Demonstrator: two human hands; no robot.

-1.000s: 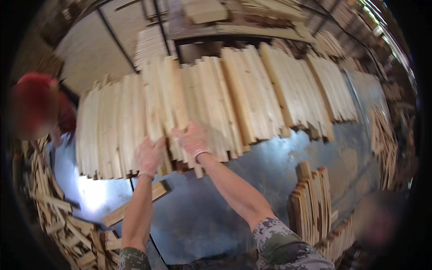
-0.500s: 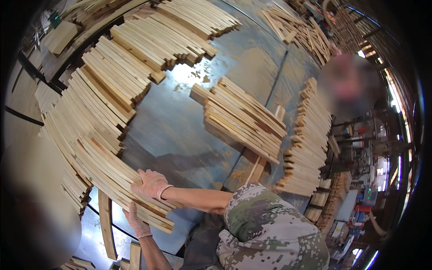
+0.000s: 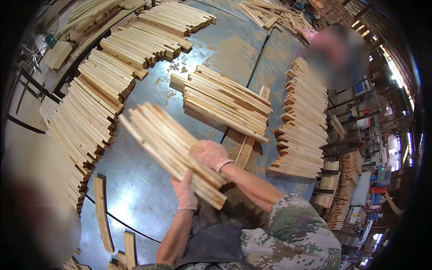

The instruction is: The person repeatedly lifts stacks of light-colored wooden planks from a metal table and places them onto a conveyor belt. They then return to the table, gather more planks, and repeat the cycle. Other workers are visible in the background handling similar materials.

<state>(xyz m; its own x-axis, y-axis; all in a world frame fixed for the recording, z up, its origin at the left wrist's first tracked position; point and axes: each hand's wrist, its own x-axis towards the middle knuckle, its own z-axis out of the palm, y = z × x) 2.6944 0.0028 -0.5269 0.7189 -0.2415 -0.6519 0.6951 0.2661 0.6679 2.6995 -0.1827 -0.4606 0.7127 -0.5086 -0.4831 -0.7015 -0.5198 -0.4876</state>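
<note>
A bundle of pale wooden strips [image 3: 164, 139] is clasped between my two hands over the metal table, its far end blurred by motion. My left hand [image 3: 183, 190], in a light knit glove, grips the near-left side of the bundle. On the opposite side my right hand [image 3: 209, 155], gloved alike, is closed on the upper face and edge, near the end closest to me. Just beyond the bundle lies a stack of similar strips [image 3: 227, 105], resting partly on a crosswise piece of wood [image 3: 245, 150].
A long row of strips [image 3: 81, 130] lines the table's left side, and another row [image 3: 303, 121] stands at the right. Single boards [image 3: 103, 213] lie at lower left. Two people, at left and upper right, are blurred. Sawdust covers parts of the metal table [image 3: 155, 99].
Both hands have carried the bundle of wooden strips rightward, away from the left row, and it is now over the middle of the table. The view has shifted slightly.
</note>
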